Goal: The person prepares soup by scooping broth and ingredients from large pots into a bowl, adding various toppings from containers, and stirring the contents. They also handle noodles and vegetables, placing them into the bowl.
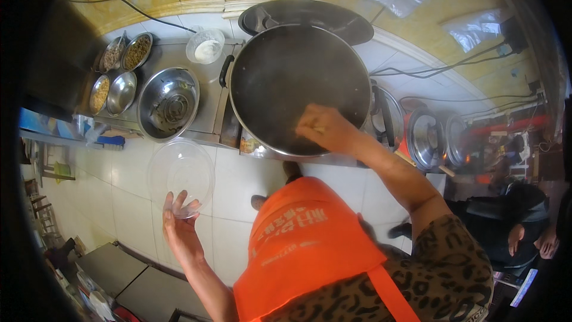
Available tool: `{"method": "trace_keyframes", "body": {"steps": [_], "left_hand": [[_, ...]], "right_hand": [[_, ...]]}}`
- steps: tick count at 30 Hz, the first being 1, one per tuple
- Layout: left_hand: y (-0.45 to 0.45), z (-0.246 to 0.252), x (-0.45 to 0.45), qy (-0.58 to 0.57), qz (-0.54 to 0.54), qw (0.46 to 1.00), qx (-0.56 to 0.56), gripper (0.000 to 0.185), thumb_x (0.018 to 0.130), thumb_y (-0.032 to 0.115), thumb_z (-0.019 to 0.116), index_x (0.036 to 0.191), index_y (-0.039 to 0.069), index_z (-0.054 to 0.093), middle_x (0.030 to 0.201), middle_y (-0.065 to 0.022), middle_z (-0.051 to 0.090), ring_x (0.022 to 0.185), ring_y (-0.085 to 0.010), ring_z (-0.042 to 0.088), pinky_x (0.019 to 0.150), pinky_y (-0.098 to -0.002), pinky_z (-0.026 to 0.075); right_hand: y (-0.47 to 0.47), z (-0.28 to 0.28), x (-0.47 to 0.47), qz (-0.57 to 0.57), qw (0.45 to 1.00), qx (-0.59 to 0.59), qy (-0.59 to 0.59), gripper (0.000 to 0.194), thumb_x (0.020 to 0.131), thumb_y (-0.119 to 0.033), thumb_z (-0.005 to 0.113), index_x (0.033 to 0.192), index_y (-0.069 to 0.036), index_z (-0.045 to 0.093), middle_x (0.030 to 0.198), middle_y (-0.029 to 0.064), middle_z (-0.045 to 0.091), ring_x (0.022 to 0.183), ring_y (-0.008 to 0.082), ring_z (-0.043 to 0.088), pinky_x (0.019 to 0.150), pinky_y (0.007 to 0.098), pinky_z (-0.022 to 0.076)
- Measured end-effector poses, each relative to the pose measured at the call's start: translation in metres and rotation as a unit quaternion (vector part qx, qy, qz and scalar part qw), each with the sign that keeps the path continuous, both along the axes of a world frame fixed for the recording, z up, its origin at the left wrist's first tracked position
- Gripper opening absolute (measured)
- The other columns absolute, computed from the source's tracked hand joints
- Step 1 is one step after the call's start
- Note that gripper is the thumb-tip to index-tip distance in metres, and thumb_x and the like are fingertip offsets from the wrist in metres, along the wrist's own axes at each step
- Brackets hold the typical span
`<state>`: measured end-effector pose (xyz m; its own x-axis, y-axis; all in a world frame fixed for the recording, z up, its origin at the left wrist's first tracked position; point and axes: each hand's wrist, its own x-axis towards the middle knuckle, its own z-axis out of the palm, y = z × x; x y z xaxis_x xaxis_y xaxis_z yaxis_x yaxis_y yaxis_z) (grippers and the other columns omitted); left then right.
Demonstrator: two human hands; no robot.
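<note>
My left hand [181, 214] grips the rim of a clear, round plastic bowl [181, 174], held tilted over the floor. Over the near right part of a large, wide pot [286, 76] is my right hand [324, 127], its fingers curled downward. A pale yellowish patch shows at those fingers, but whether it is something held cannot be made out. Dark liquid seems to fill the pot, and haze hangs over it. The pot's black side handle [225, 71] sticks out on the left. Behind the pot leans a big round dark lid [308, 15].
Left of the pot, a steel counter [210, 112] carries a large steel bowl [169, 103], several smaller bowls of chopped food [137, 52] and a plastic bowl of white powder [207, 50]. Lidded pots [424, 138] stand right. A seated person [505, 223] in dark clothes is at the right.
</note>
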<state>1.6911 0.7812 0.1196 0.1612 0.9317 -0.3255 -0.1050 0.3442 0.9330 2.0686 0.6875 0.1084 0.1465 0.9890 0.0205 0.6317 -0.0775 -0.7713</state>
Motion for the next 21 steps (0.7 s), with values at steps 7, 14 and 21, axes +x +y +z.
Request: {"method": "trace_keyframes", "body": {"steps": [7, 14, 21], "left_hand": [[-0.013, 0.003, -0.015, 0.012, 0.028, 1.000, 0.007, 0.072, 0.092, 0.047, 0.054, 0.142, -0.003, 0.039, 0.129, -0.0200, 0.056, 0.100, -0.0231, 0.063, 0.085, -0.0315, 0.045], [-0.014, -0.006, -0.016, 0.013, 0.028, 0.999, -0.020, 0.075, 0.090, 0.049, 0.057, 0.141, -0.003, 0.039, 0.128, -0.0218, 0.056, 0.099, -0.0231, 0.063, 0.084, -0.0311, 0.044], [-0.012, -0.011, -0.013, -0.006, 0.014, 0.999, -0.032, 0.077, 0.090, 0.049, 0.057, 0.142, -0.004, 0.037, 0.128, -0.0232, 0.055, 0.098, -0.0244, 0.064, 0.084, -0.0318, 0.045]], "right_hand": [[-0.037, 0.029, 0.020, -0.298, 0.953, 0.038, -0.026, 0.016, 0.089, -0.016, 0.065, 0.084, 0.000, 0.065, 0.084, 0.0128, 0.065, 0.064, 0.0254, 0.065, 0.061, 0.0337, 0.0504], [-0.079, 0.052, 0.039, -0.379, 0.920, 0.096, -0.019, 0.016, 0.093, -0.013, 0.061, 0.088, 0.002, 0.063, 0.073, 0.0082, 0.066, 0.063, 0.0107, 0.061, 0.059, 0.0256, 0.0485], [-0.094, 0.061, 0.038, -0.413, 0.906, 0.071, -0.060, 0.019, 0.094, -0.014, 0.061, 0.085, 0.003, 0.061, 0.074, 0.0084, 0.064, 0.064, 0.0133, 0.063, 0.059, 0.0268, 0.0510]]}}
